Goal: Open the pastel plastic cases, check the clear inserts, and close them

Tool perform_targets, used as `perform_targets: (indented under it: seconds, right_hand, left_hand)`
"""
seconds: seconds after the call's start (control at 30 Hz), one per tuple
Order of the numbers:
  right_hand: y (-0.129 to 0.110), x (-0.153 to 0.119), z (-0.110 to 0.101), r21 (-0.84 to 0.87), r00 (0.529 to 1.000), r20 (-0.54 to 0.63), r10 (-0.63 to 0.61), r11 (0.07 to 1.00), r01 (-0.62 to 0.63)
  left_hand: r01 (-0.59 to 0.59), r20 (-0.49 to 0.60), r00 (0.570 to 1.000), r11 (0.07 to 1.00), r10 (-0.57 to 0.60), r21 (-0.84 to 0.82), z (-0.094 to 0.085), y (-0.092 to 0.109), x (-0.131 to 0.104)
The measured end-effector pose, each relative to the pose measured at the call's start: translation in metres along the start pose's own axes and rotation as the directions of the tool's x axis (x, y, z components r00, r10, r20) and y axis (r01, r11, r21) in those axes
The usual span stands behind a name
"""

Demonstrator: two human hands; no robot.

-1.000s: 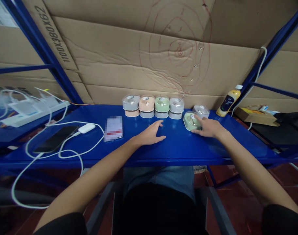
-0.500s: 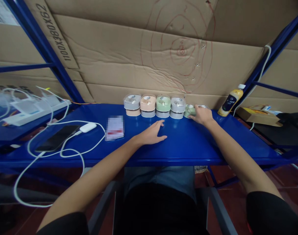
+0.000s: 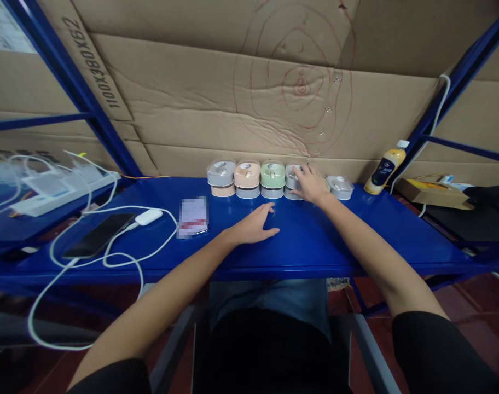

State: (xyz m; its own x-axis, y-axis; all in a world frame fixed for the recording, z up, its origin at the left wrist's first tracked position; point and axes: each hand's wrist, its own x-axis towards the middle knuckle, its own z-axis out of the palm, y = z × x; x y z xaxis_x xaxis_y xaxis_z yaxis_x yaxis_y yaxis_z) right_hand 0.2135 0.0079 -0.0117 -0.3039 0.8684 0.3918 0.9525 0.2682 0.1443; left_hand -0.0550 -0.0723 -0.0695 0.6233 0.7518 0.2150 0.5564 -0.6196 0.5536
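My left hand (image 3: 255,224) hovers over or rests on the blue table in front of the row of small clear-lidded boxes, thumb and fingers apart, holding nothing. My right hand (image 3: 314,185) reaches over the upper grey box (image 3: 291,178) of the right-hand stack. Its fingers lie spread across the lid, with the thumb low at the front; firm contact cannot be made out. Left of it stand stacks topped by a green box (image 3: 273,174), a peach box (image 3: 247,175) and another grey box (image 3: 221,175). A single grey box (image 3: 340,187) sits right of the hand. The green box beside it is mostly hidden.
A juice bottle (image 3: 387,168) stands at the right rear, near an open cardboard box (image 3: 434,192). On the left lie a pixelated flat item (image 3: 192,216), a black phone (image 3: 99,235), a white charger-like piece (image 3: 149,216), looping cables and a power strip (image 3: 64,194). Cardboard (image 3: 184,126) backs the table (image 3: 315,246).
My right hand has moved left from the low green box to the upper grey box of the adjoining stack, uncovering the single grey box. My left hand stays put.
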Motion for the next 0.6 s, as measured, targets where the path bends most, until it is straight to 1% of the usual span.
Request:
perform_targets:
  seconds: [0.07,0.17,0.2,0.27,0.37,0.43,0.5,0.57,0.6]
  right_hand:
    - [0.001,-0.008,-0.004,-0.006,0.999,-0.034,-0.021,1.0,0.021]
    - [0.004,-0.03,-0.015,0.088,0.989,-0.142,-0.04,0.995,0.053]
    - [0.005,-0.039,-0.021,0.14,0.981,-0.189,-0.046,0.987,0.073]
    - [0.004,-0.061,-0.033,0.249,0.958,-0.278,-0.074,0.957,0.147]
    - [-0.002,-0.094,-0.05,0.387,0.926,-0.321,-0.199,0.865,0.32]
    - [-0.008,-0.114,-0.055,0.453,0.901,-0.324,-0.288,0.789,0.415]
    - [-0.015,-0.128,-0.054,0.524,0.878,-0.29,-0.38,0.705,0.478]
    - [-0.019,-0.137,-0.047,0.591,0.86,-0.24,-0.451,0.634,0.498]
    - [-0.021,-0.14,-0.043,0.616,0.857,-0.216,-0.468,0.615,0.492]
  left_hand:
    - [-0.002,-0.014,1.0,1.0,0.002,-0.011,0.0,0.0,0.0]
    - [-0.009,-0.059,0.998,0.997,0.004,-0.08,0.001,-0.001,0.002]
    - [-0.013,-0.085,0.996,0.991,0.002,-0.132,0.0,-0.002,0.003]
    - [-0.019,-0.146,0.989,0.958,-0.024,-0.287,-0.002,-0.005,0.006]
    - [-0.038,-0.196,0.977,0.841,-0.082,-0.539,-0.006,-0.013,0.011]
    - [-0.051,-0.187,0.978,0.764,-0.091,-0.643,-0.01,-0.017,0.013]
    - [-0.04,-0.14,0.987,0.717,-0.08,-0.696,-0.013,-0.02,0.012]
    - [-0.006,-0.054,0.997,0.702,-0.047,-0.712,-0.016,-0.021,0.01]
    - [0.006,-0.015,1.0,0.709,-0.023,-0.706,-0.017,-0.02,0.009]
